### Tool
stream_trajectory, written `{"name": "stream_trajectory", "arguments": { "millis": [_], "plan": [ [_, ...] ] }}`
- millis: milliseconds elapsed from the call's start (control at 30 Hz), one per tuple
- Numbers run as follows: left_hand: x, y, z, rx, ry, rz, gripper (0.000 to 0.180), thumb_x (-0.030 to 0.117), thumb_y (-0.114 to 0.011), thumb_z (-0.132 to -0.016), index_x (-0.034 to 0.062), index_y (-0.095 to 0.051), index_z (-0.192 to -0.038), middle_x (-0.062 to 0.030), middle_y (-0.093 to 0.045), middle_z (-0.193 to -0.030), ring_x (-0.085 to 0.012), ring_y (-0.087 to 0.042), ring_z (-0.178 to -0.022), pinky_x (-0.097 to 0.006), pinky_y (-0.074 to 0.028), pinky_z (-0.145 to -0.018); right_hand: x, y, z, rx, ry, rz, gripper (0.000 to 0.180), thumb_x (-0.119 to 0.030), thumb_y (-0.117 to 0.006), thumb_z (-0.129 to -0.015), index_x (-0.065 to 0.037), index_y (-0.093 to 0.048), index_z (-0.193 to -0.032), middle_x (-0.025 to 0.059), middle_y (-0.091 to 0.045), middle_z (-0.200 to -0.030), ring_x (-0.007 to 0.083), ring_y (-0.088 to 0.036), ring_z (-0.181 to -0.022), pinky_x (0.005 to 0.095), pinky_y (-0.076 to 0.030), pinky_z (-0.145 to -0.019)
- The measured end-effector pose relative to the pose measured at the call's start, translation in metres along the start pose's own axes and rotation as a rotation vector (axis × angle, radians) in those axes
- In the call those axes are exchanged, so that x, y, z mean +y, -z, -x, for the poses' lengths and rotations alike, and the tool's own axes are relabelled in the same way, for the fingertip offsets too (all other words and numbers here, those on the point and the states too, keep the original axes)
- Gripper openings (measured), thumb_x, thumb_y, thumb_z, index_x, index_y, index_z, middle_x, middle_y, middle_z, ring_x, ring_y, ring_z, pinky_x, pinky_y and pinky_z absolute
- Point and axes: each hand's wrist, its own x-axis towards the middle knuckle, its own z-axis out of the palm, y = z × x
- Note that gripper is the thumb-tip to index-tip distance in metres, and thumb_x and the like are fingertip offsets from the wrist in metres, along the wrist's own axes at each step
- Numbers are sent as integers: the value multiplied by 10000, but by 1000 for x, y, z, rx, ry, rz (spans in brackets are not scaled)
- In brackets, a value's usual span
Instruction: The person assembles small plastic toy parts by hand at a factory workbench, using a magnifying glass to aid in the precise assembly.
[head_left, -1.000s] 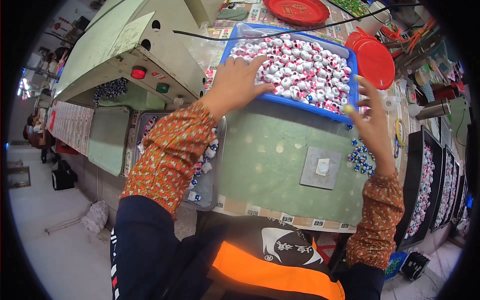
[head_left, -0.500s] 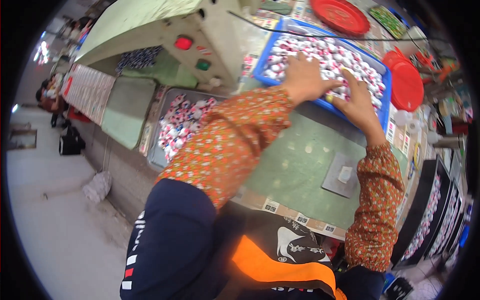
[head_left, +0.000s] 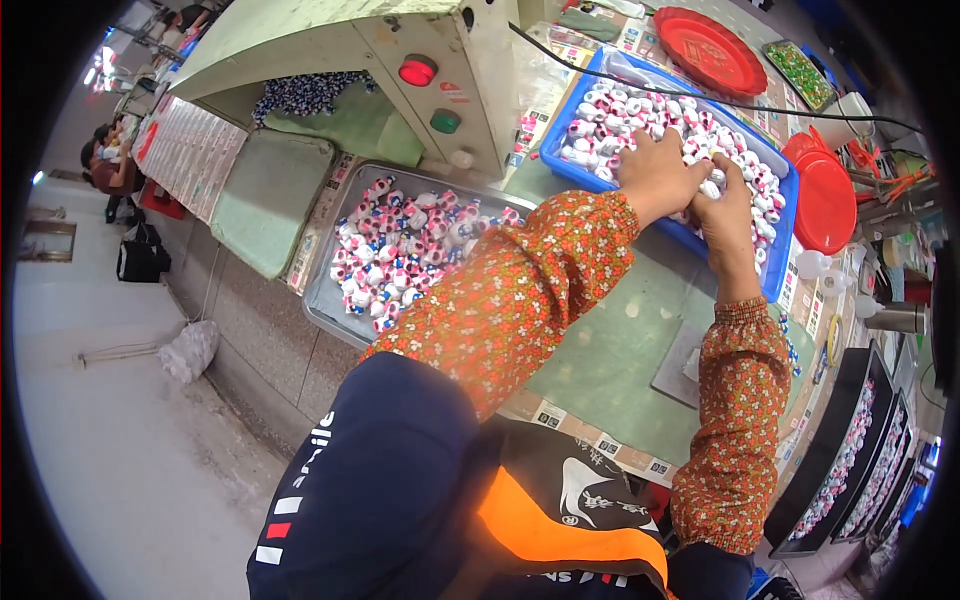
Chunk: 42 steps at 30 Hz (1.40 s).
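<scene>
A blue plastic tray (head_left: 786, 235) is heaped with small rounded white pieces (head_left: 612, 105) that carry pink and dark marks. Both of my hands are in this heap, close together at the tray's near side. Fingers bent down into the pile, my left hand (head_left: 655, 180) closes over some pieces. My right hand (head_left: 730, 220) curls beside it, thumb and fingers around a few white pieces between the two hands. The fingertips are partly hidden among the pieces. Flowered sleeve covers are on both forearms.
A grey metal tray (head_left: 325, 300) of similar pieces with blue marks lies under my left forearm. Behind it stands a cream machine (head_left: 440, 75) with red and green buttons. A black cable (head_left: 690, 92) crosses above the blue tray. Red lids (head_left: 822, 195) and black trays (head_left: 835, 460) sit rightward.
My hands have drawn closer together in the heap, and their spread fingers have bent around pieces. The view has shifted, showing more of the grey tray.
</scene>
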Motion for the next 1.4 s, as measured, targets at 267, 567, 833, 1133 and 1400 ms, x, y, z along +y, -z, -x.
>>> {"name": "stream_trajectory", "arguments": {
  "millis": [267,567,833,1133,1400],
  "plan": [
    [15,-51,-4,168,107,517,481,405,-655,-895,59,-554,-1213,-315,-492,-1231,-506,-570,-1081,-525,-469,-943,32,-1,-11,136,-53,-554,562,56,-598,-834,-75,-428,-1353,190,-636,-1075,222,-676,-821,324,-574,-675],
    [26,-55,-3,392,-24,756,237,293,-615,-937,80,-565,-1029,-196,-577,-1018,-405,-589,-977,-483,-472,-828,49,1,-26,128,91,-682,462,34,-604,-918,-33,-416,-1334,160,-616,-1095,200,-662,-856,307,-564,-712],
    [18,-22,52,490,-313,883,128,137,-599,-953,51,-550,-1035,-111,-549,-994,-251,-563,-977,-362,-453,-887,2,-32,56,282,387,-449,394,23,-591,-949,-18,-460,-1319,115,-548,-1238,166,-591,-1031,280,-512,-861],
    [-41,-23,149,288,-67,838,144,144,-592,-972,58,-566,-1084,-91,-541,-1055,-208,-553,-1012,-326,-454,-904,30,-68,156,222,135,-444,381,-21,-628,-938,-9,-488,-1292,102,-571,-1210,185,-604,-1031,302,-502,-908],
    [-69,-10,150,473,-211,603,127,116,-573,-955,21,-596,-1035,-147,-572,-1048,-306,-552,-1029,-407,-438,-940,35,-90,152,287,425,52,416,-38,-702,-758,-43,-605,-1162,181,-509,-1270,359,-473,-1209,437,-372,-1061]
  ]
}}
